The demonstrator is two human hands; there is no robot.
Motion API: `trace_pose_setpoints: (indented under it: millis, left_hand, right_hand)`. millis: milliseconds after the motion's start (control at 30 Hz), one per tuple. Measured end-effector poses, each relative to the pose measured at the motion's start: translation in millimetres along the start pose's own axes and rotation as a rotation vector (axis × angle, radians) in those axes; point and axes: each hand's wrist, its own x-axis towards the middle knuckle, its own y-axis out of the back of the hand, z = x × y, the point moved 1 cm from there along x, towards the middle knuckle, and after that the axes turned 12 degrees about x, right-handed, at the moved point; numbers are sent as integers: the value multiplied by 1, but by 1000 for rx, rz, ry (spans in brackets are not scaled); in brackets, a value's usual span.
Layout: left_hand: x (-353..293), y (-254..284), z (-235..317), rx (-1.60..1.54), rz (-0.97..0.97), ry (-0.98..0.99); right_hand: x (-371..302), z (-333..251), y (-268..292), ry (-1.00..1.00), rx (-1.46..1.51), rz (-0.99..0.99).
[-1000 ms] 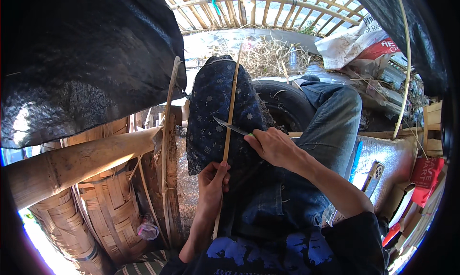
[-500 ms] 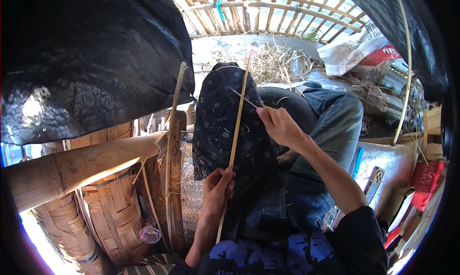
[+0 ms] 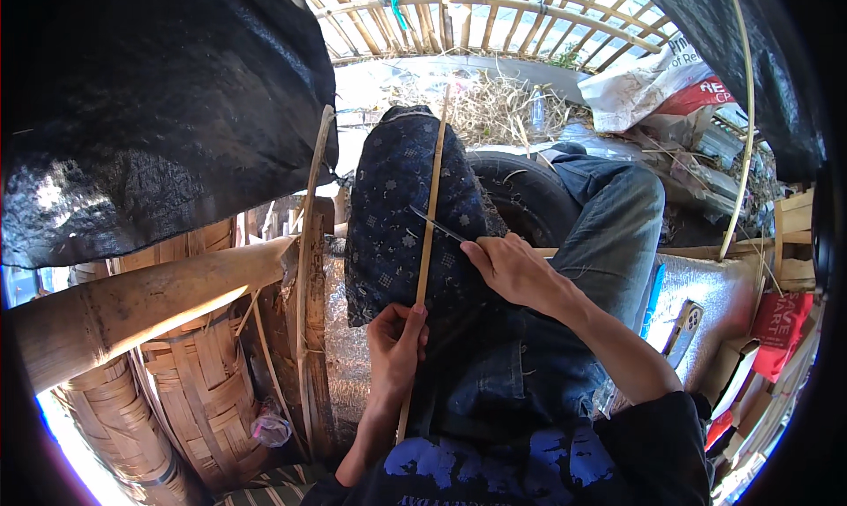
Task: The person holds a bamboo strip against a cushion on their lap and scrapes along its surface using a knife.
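A long, narrow bamboo strip [image 3: 433, 204] runs lengthwise over a dark blue patterned cloth [image 3: 384, 232] that is draped across my left leg. My left hand [image 3: 397, 343] pinches the strip near its lower part, and its tail passes down toward my shirt. In my right hand [image 3: 512, 268] is a knife [image 3: 438, 226], its handle hidden in the closed fingers. The blade points up and left and crosses the strip at about mid-length, a short way above my left hand.
At left stand a thick bamboo pole [image 3: 159, 299], woven bamboo baskets [image 3: 203, 374] and an upright stick [image 3: 309, 241]. Black sheeting [image 3: 168, 109] hangs above them. Beyond my right leg lie a tire [image 3: 520, 197], a phone [image 3: 685, 329] and a red bag [image 3: 780, 334]. Straw [image 3: 503, 109] covers the ground ahead.
My right hand and the knife have moved down along the strip, closer to my left hand. The left hand keeps its pinch. The whole view has shifted slightly.
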Motion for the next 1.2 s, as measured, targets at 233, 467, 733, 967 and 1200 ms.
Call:
trace_pose_setpoints:
  millis: [233, 467, 733, 967, 1200]
  left_hand:
    - [-11, 0, 2, 107, 18, 14]
    - [-11, 7, 10, 301, 100, -72]
    - [-12, 3, 23, 748, 235, -352]
    - [-5, 1, 11, 839, 262, -524]
    - [-10, -10, 7, 960, 295, -498]
  right_hand:
    - [24, 18, 4, -173, -123, 51]
    - [42, 20, 16, -162, 160, 198]
    - [14, -4, 12, 166, 62, 204]
    - [4, -7, 16, -9, -71, 16]
    - [3, 8, 12, 137, -70, 28]
